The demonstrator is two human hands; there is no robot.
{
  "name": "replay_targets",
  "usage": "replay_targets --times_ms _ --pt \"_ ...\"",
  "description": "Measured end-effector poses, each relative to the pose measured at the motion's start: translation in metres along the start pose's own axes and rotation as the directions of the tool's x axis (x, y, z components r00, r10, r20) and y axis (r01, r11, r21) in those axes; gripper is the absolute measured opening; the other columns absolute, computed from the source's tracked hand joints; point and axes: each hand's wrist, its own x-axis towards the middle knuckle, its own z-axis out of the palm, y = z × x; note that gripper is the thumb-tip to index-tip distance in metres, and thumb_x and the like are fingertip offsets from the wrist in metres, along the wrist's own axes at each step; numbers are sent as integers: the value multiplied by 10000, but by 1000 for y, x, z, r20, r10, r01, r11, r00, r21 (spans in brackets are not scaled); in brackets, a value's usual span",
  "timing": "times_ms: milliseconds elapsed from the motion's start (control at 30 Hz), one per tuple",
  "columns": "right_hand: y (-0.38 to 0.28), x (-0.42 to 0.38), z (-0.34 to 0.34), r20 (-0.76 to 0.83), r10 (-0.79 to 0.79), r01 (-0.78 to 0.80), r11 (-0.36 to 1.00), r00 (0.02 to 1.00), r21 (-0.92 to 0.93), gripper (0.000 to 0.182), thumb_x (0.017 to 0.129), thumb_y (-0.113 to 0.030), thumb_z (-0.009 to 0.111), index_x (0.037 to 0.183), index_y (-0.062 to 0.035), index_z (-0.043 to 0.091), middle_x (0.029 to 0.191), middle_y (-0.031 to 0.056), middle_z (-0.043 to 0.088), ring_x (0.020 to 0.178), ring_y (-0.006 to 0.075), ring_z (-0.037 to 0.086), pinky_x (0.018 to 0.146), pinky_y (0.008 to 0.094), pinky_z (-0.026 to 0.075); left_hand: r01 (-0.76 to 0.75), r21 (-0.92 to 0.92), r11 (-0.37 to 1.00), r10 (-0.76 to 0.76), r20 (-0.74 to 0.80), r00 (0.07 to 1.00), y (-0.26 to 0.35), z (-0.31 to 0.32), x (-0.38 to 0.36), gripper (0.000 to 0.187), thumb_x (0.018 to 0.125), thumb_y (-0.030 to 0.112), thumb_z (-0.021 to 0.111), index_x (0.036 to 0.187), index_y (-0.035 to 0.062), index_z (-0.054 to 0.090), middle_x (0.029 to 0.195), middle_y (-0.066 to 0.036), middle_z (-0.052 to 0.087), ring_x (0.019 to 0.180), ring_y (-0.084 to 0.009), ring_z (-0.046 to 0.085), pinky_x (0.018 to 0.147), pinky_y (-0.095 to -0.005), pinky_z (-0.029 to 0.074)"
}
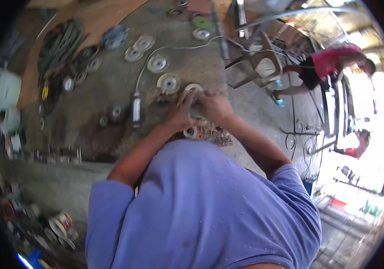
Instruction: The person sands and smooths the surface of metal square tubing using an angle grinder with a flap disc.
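Both my hands meet near the right edge of the worktable [107,80]. My left hand [182,111] and my right hand [218,107] are curled round a greyish object between them, too hidden to name. Just beyond the fingertips lies a pale ring-shaped disc [193,87]. Another white ring [190,132] rests nearer my body, beside a block with a rough, brown pattern [216,134]. To the left of my hands are a round disc with a metal centre [169,83] and a white-and-black bar [136,110] joined to a cable.
More discs [158,63] lie farther up the table, with a blue cloth bundle [115,36] and coiled dark hose [61,45] at left. A plastic chair [263,67] stands right of the table. Beyond it a person in red [335,62] bends over; another person [360,143] is lower right.
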Motion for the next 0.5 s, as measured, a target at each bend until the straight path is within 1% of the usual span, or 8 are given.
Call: replay_targets --times_ms 67,100,133,167,200,233,300,500 --pt "4 4 14 173 162 -139 981 971 -136 256 842 -201 657 1056 -84 737 1102 152 716 1004 336 710 831 440 584 -52 -158 986 55 19 998 -6 6 4 1247 638 515 915 1592 62 251 1570 -231 359 1445 -422 371 1188 -510 330" --pt "8 0 22 125 138 -134 990 982 -40 249 869 -219 624 1012 -52 741 1085 144 723 971 329 723 803 455 591 -81 -358 930 94 18 995 -11 11 5 1244 664 505 903 1596 34 227 1566 -247 349 1461 -414 350 1197 -494 317" --pt "-7 0 3 201 204 -209 978 958 -1 239 878 -226 607 979 -57 743 1059 137 735 958 332 730 793 459 593 -126 -144 982 124 -24 992 -17 17 1 1232 667 495 902 1585 13 236 1552 -254 351 1449 -406 357 1187 -490 324" --pt "-2 -1 20 111 205 -211 976 972 45 245 886 -232 596 981 -59 740 1030 138 741 946 338 733 787 467 594 -213 -237 948 224 19 974 -33 17 9 1258 646 535 905 1580 11 245 1540 -256 355 1438 -401 362 1178 -498 326" --pt "-12 -5 6 73 249 -255 962 966 100 238 885 -235 598 968 -60 737 1005 137 742 942 342 731 786 479 594 -203 -210 956 205 -14 979 -30 14 6 1281 631 576 901 1576 8 248 1525 -258 366 1424 -401 372 1175 -516 321" --pt "-8 -7 10 79 159 -166 983 984 84 253 880 -259 606 977 -63 732 982 123 745 917 348 734 784 487 592 -203 -237 950 211 6 978 -19 5 5 1282 636 595 892 1577 8 247 1523 -264 364 1424 -411 371 1175 -521 320" --pt "-12 -11 18 -131 131 -116 986 983 121 259 869 -280 617 979 -75 732 985 127 734 913 353 725 781 480 593 -168 -265 949 181 25 983 -7 1 1 1284 651 616 875 1582 9 233 1523 -279 359 1423 -430 375 1174 -527 321" --pt "-31 -15 -3 54 390 -386 865 919 321 231 841 -253 633 957 -94 752 1110 155 707 1024 321 705 820 449 586 -213 -114 970 221 67 973 -27 6 -8 1273 705 573 853 1603 12 147 1546 -313 332 1419 -454 396 1172 -513 337"
